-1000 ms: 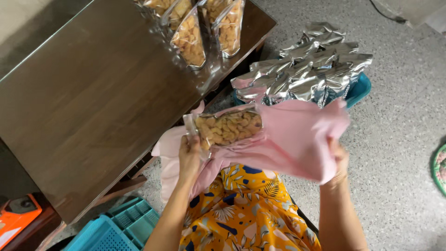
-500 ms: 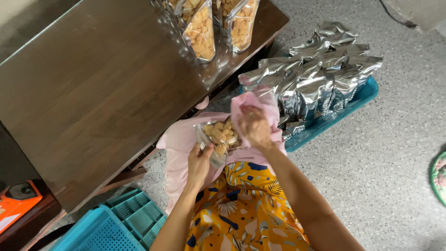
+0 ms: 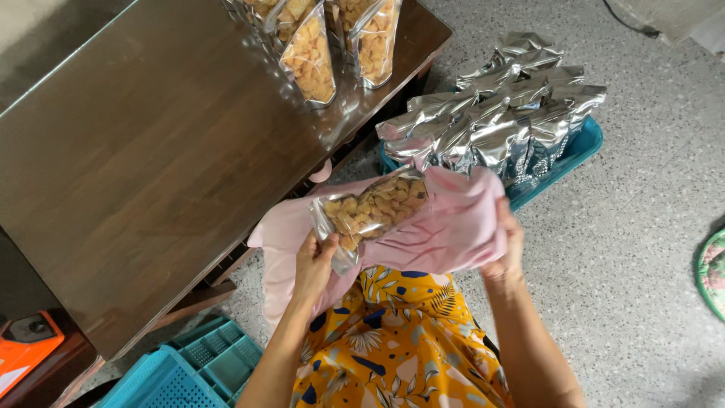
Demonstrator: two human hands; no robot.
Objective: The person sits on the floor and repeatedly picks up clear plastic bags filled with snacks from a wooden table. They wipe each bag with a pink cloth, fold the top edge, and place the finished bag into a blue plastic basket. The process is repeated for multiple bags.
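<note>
My left hand [image 3: 315,266] grips the lower corner of a clear pouch of golden snack pieces [image 3: 371,210], held flat over my lap. My right hand [image 3: 507,243] clutches a pink cloth [image 3: 445,230] that lies under and beside the pouch and drapes down over my yellow patterned clothing. The cloth's right side is bunched up in my right fingers.
A dark wooden table [image 3: 143,166] fills the left, with filled clear snack pouches [image 3: 310,53] standing at its far edge. A teal tray [image 3: 578,147] on the speckled floor holds several silver foil pouches [image 3: 491,121]. Teal crates [image 3: 189,366] sit at lower left, an orange object [image 3: 23,351] beside them.
My right hand moved from on top of the pouch out to the right, pulling the pink cloth with it. The pouch is now uncovered and flatter.
</note>
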